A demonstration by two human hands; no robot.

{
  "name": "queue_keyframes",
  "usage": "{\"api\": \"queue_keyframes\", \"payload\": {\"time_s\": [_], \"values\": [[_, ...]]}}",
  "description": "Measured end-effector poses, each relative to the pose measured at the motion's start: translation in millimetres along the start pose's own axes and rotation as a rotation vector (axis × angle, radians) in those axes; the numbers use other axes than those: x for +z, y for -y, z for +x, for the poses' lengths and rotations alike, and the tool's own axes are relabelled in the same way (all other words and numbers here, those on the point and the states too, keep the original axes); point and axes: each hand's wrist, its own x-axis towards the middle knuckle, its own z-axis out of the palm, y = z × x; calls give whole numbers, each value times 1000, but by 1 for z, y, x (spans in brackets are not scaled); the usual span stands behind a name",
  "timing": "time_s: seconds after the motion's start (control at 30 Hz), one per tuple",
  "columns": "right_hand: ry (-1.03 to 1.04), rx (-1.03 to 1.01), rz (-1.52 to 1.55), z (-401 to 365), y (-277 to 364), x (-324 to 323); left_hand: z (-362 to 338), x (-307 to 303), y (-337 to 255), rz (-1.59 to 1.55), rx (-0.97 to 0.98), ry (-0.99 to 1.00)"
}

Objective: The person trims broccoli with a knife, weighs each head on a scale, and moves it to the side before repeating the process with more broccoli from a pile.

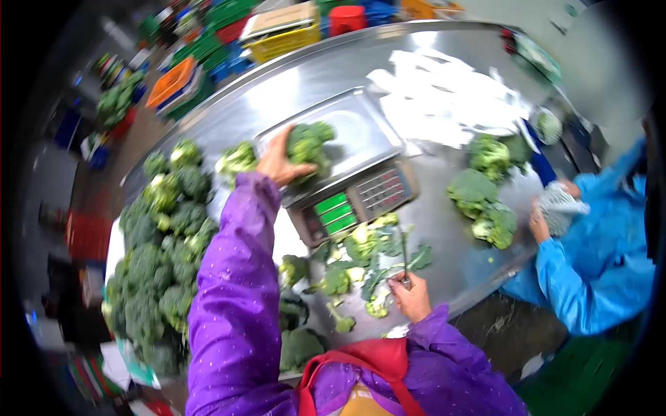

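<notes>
My left hand (279,161) is wrapped round a broccoli head (309,144) over the steel pan of a digital scale (361,114). Below the pan, the scale's green display (334,213) and keypad face me. In my right hand (412,297) is a knife (404,251), its thin blade pointing away from me. Under and beside that blade lie cut broccoli stems and leaves (364,243). To the left of my left arm rises a large pile of broccoli (156,256), and one loose head (237,161) sits just left of the scale.
Several broccoli heads (475,194) lie on the steel table (444,260) at right. Behind them spreads a heap of white netting or strips (444,97). A co-worker in blue sleeves (579,277) handles a white-wrapped item (558,208). Colored crates (281,35) stand beyond the table's far edge.
</notes>
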Motion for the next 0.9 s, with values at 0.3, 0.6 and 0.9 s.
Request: {"api": "queue_keyframes", "payload": {"time_s": [0.3,0.6,0.9], "values": [[-145,29,110,-13,-24,-33,54,74,-146,-754,-124,76],[-387,118,405,-38,-44,-70,115,295,-272,-472,255,183],[-207,-10,353,-21,-27,-52,-12,80,-120,52,247,528]]}}
